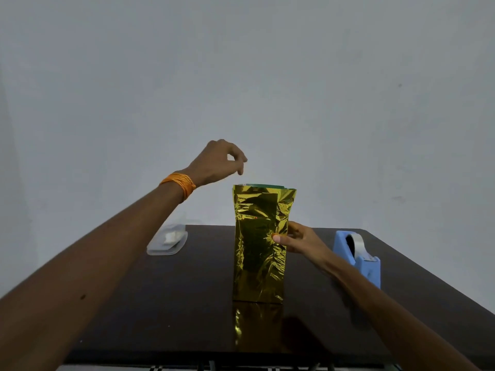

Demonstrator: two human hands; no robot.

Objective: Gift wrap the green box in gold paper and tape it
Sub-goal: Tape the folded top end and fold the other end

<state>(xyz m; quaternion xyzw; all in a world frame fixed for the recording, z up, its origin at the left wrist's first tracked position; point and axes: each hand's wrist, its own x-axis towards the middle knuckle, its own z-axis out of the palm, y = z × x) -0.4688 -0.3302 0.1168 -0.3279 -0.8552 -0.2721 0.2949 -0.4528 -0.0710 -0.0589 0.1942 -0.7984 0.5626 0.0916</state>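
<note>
**Wrapped box upright, top end open, right hand steadying**

The green box (263,186) stood on end near the middle of the worktop (187,303). It was sleeved in gold paper (257,250), with only a thin green strip showing at the open top.

Handling, judged:
- The foil looked thin, crinkly and slick, so it would probably crease easily and slide under the fingers.
- The box looked light and stiff, and standing tall and narrow it would likely tip.
- Best hold seemed to be mid-height on a side edge, where the box backs the paper, not on the loose flared collar at the top.

The right hand (293,241) gripped the box's right edge at about mid-height. Its thumb lay on the front face and its fingers were wrapped behind.

The left hand (218,162), with an orange thread wristband (179,184), was raised above and just left of the box's top left corner, clear of the paper. Thumb and forefinger were closed in a pinch. Nothing showed between them, though a strip of clear tape there could not be ruled out.

A blue tape dispenser (359,261) sat near the right hand on that side. A clear plastic container (167,241) lay to the left of the box, apart from it.

Top flaps not yet folded or taped.
</note>
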